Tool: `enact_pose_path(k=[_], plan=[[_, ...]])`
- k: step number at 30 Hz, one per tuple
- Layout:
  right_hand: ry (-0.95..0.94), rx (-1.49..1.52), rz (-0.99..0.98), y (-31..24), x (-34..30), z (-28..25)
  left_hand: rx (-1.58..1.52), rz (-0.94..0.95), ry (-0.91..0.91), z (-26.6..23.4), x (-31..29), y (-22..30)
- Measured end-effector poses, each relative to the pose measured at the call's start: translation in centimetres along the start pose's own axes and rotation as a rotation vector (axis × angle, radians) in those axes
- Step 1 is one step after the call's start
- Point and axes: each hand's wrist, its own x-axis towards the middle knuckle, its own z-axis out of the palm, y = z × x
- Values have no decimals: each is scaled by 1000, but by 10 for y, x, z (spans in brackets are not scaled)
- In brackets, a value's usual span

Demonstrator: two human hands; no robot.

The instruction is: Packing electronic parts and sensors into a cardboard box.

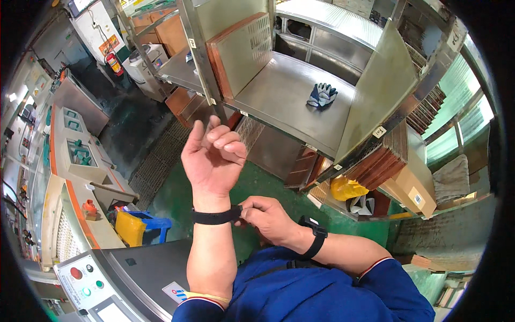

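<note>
While the right hand [268,219] pinches the end of a black strap [210,217] between thumb and forefinger, the left hand [214,158] holds nothing, its fingers loosely curled and the palm turned up. The strap circles the left wrist, below the left fingers and directly left of the right fingertips. The step in hand seems to be adjusting or fastening this strap; from here, the next move would call for a steady left wrist and a firm pinch on the strap's end. The left forearm stands nearly upright, the right one reaching across from the right with its elbow bent outward. A black band [315,241] sits on the right wrist, behind the pinching fingers; gloves [322,95] lie on a shelf [279,91], well beyond both hands' fingers.
</note>
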Motion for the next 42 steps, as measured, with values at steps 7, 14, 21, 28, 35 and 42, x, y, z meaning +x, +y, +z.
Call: enact_pose_path(k=[7, 14, 21, 28, 35, 42], plan=[[-184, 30, -19, -5, 8, 7, -30, -7, -106, 19, -4, -7], [-282, -144, -50, -14, 5, 2, 6, -52, -183, 31, -11, -17], [-176, -408, -186, -32, -2, 1, 14, -65, -164, 31, -19, -26], [-110, -490, -304, -44, -17, 8, -26, 45, -305, 66, -35, -10], [-199, -564, -791, -48, -16, 14, -139, 142, -565, 107, -65, -27], [-308, -483, -759, -52, -20, 19, -218, 34, -715, 125, -85, -34]])
